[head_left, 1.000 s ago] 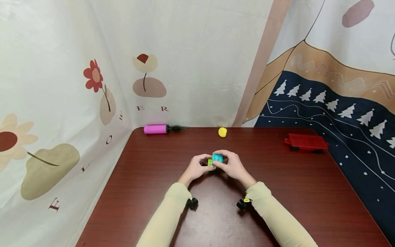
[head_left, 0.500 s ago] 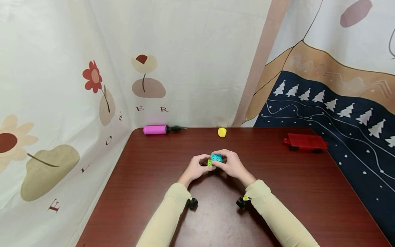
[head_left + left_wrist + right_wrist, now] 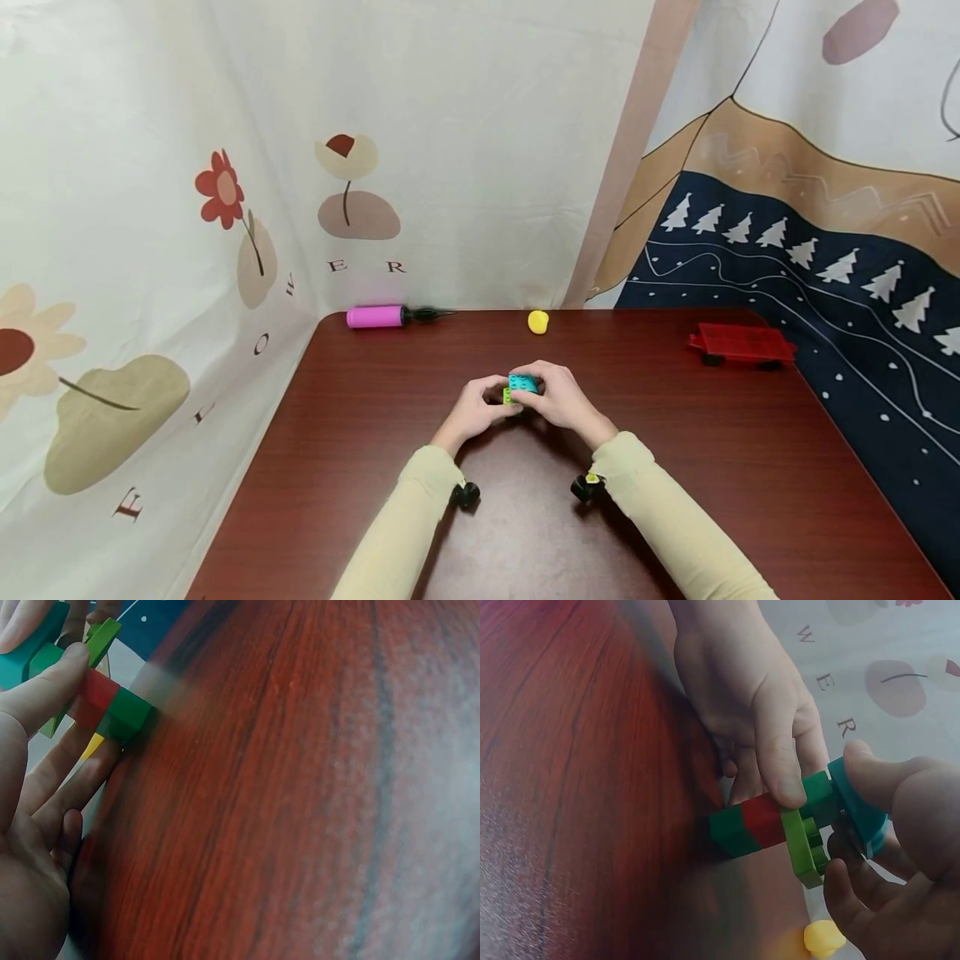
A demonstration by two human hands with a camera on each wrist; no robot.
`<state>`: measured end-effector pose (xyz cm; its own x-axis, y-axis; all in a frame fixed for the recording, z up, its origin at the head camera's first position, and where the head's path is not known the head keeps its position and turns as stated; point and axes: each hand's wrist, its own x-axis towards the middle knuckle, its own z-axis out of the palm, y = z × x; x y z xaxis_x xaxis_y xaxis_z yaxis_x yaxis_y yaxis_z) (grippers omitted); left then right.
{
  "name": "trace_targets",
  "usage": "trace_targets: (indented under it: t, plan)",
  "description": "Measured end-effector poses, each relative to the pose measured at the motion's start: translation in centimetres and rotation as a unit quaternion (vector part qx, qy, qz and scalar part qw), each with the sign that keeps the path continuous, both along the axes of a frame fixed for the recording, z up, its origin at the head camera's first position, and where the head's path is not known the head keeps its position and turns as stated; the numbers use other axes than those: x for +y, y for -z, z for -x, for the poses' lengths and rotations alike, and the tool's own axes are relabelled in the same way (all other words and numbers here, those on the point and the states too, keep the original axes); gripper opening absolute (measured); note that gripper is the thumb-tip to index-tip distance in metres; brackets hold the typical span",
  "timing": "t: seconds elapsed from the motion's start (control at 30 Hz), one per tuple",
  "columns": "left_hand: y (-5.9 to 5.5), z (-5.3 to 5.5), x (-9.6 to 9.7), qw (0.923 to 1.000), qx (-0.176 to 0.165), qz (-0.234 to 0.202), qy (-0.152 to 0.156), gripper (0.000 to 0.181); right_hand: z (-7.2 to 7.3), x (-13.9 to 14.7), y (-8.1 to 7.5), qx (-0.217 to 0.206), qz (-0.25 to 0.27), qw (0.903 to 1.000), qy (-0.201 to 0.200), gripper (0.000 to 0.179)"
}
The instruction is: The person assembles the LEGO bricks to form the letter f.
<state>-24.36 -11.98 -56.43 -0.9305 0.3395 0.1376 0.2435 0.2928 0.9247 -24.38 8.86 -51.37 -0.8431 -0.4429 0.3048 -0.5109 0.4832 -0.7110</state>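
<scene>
My left hand (image 3: pixel 472 412) pinches a small upright stack of toy building bricks between thumb and fingers. In the right wrist view the stack runs from a dark green brick (image 3: pixel 729 831) at the table through a red brick (image 3: pixel 763 821) and a lime green plate (image 3: pixel 799 851) to another dark green brick (image 3: pixel 821 796). The lime plate juts out sideways, studs showing. At the top end is a teal brick (image 3: pixel 862 814) with a curved side, which my right hand (image 3: pixel 561 398) holds between thumb and fingers. The teal brick sits right against the upper dark green one.
On the brown table (image 3: pixel 517 533), a pink cylinder with a dark pointed end (image 3: pixel 377 317) lies at the back left. A small yellow object (image 3: pixel 537 322) stands at the back middle, and a red toy wagon (image 3: pixel 742 343) at the back right. Printed curtains (image 3: pixel 465 150) hang behind.
The teal brick and my right hand have shifted slightly left, covering more of the lime plate in the head view. My left hand stays almost in place. The head view has drifted slightly.
</scene>
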Motion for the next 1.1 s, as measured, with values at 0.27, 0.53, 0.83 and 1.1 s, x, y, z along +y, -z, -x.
trace_targets:
  t: [0.27, 0.53, 0.83, 1.1]
  plan:
    - [0.0, 0.3, -0.1, 1.0000, 0.003, 0.005, 0.002, 0.035, 0.4, 0.2, -0.8, -0.015, -0.012, 0.9996, -0.020, 0.034]
    - [-0.1, 0.1, -0.1, 1.0000, -0.001, 0.001, 0.002, 0.036, 0.3, 0.6, -0.6, -0.026, -0.010, 0.9995, -0.013, 0.032]
    - [-0.1, 0.1, -0.1, 1.0000, 0.007, 0.004, -0.003, 0.035, 0.4, 0.2, 0.2, -0.018, 0.011, 0.9998, 0.001, 0.034]
    - [0.0, -0.1, -0.1, 0.9999, 0.007, 0.007, 0.003, 0.037, 0.5, 0.8, 0.2, -0.026, 0.006, 0.9996, -0.009, 0.034]
